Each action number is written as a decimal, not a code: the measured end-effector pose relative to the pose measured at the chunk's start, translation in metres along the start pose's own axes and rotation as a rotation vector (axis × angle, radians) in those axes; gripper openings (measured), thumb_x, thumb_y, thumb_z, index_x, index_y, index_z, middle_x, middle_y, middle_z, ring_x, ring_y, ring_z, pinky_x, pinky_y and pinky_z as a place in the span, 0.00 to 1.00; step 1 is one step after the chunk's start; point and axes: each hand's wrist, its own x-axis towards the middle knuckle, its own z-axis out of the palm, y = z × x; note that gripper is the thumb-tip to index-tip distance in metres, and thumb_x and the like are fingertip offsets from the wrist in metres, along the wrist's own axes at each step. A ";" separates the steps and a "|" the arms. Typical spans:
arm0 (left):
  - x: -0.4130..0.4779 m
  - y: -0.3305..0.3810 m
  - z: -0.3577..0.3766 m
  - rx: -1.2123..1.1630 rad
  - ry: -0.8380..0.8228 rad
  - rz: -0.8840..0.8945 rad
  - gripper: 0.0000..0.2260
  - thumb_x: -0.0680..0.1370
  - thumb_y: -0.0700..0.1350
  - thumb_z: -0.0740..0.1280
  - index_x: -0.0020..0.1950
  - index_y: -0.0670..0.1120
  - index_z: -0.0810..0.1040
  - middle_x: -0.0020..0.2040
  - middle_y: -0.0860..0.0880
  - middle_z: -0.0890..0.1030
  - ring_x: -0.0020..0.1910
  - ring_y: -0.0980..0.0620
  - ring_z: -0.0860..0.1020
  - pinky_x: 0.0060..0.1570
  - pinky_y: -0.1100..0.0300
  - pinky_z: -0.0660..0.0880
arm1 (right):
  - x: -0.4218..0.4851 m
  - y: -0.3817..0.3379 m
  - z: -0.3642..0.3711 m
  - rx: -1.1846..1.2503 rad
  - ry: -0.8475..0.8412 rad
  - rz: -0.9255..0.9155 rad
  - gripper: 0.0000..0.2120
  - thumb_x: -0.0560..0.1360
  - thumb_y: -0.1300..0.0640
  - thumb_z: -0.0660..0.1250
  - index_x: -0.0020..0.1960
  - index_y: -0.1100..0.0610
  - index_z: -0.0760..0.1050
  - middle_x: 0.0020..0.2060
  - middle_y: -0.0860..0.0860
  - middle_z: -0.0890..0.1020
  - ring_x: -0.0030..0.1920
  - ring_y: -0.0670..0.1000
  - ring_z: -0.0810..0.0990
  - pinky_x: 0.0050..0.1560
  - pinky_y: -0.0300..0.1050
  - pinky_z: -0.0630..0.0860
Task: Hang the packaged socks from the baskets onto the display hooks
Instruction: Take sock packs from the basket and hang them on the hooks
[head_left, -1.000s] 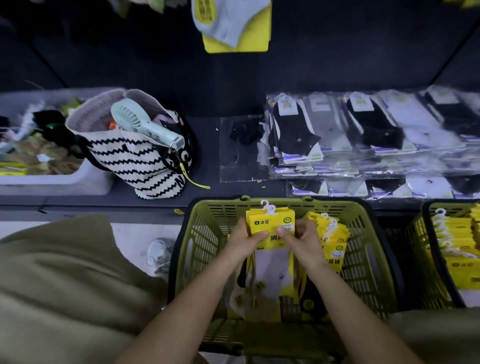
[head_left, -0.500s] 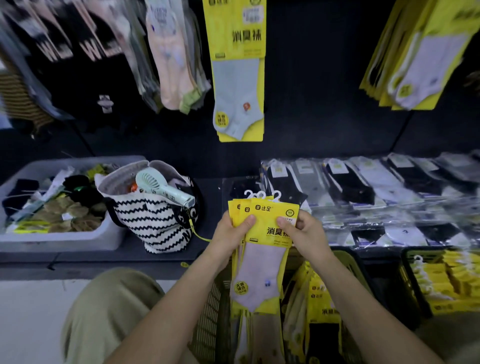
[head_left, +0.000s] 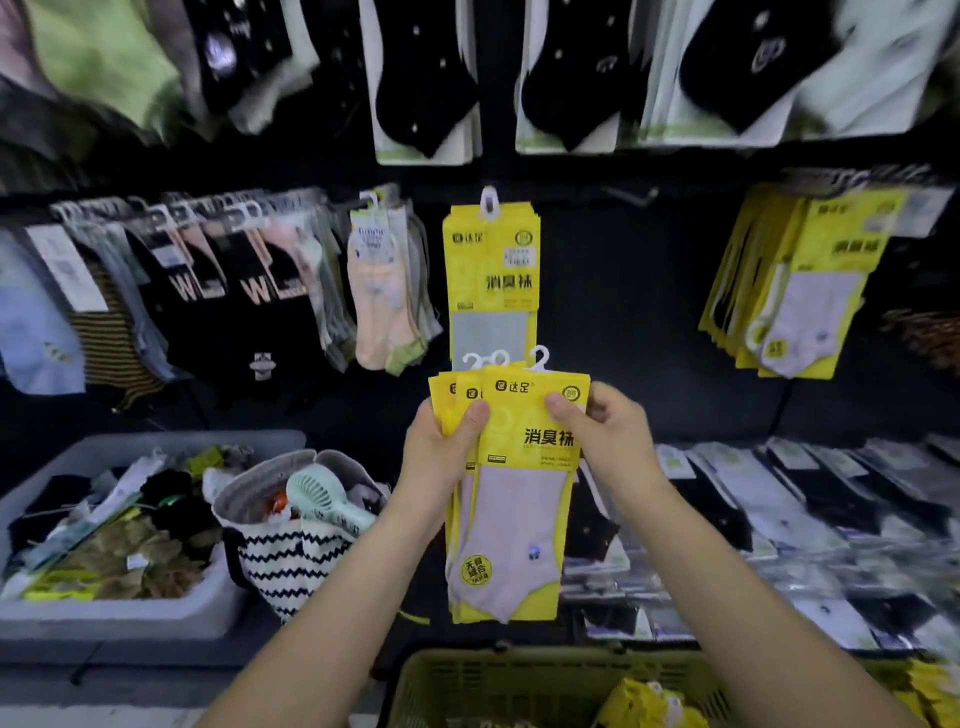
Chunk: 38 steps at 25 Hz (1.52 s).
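Three yellow sock packs with white plastic hangers are fanned out in front of me, pale pink socks showing through. My left hand grips their left edge and my right hand pinches the front pack's top right corner. Directly above them, a matching yellow pack with grey socks hangs from a display hook. The green basket sits below my arms with more yellow packs inside.
Another bunch of yellow packs hangs at the right. Black and pastel socks hang at the left and above. A striped bag with a handheld fan and a grey bin stand on the shelf at the left; flat-packed socks lie at the right.
Both hands lifted the sock packs out of the basket and up toward the hanging yellow pack. My view tilted upward to the display wall.
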 end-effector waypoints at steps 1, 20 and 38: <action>0.007 0.010 0.001 -0.005 -0.004 0.026 0.04 0.76 0.47 0.67 0.50 0.52 0.75 0.46 0.54 0.84 0.44 0.58 0.83 0.39 0.65 0.78 | 0.008 -0.010 0.001 -0.009 -0.010 -0.012 0.02 0.73 0.58 0.70 0.42 0.52 0.78 0.36 0.48 0.84 0.36 0.45 0.83 0.31 0.39 0.78; 0.064 0.092 -0.061 0.058 0.173 0.180 0.02 0.78 0.48 0.65 0.47 0.53 0.77 0.48 0.49 0.84 0.46 0.51 0.83 0.45 0.54 0.79 | 0.107 -0.092 0.054 -0.368 0.130 -0.176 0.10 0.76 0.50 0.64 0.48 0.57 0.72 0.41 0.50 0.79 0.43 0.52 0.79 0.40 0.48 0.76; 0.058 0.099 -0.067 0.099 0.171 0.181 0.07 0.78 0.48 0.64 0.54 0.48 0.77 0.46 0.53 0.83 0.38 0.61 0.82 0.32 0.69 0.76 | 0.106 -0.083 0.060 -0.469 0.111 -0.094 0.15 0.76 0.45 0.63 0.48 0.59 0.72 0.42 0.53 0.78 0.44 0.53 0.78 0.40 0.48 0.74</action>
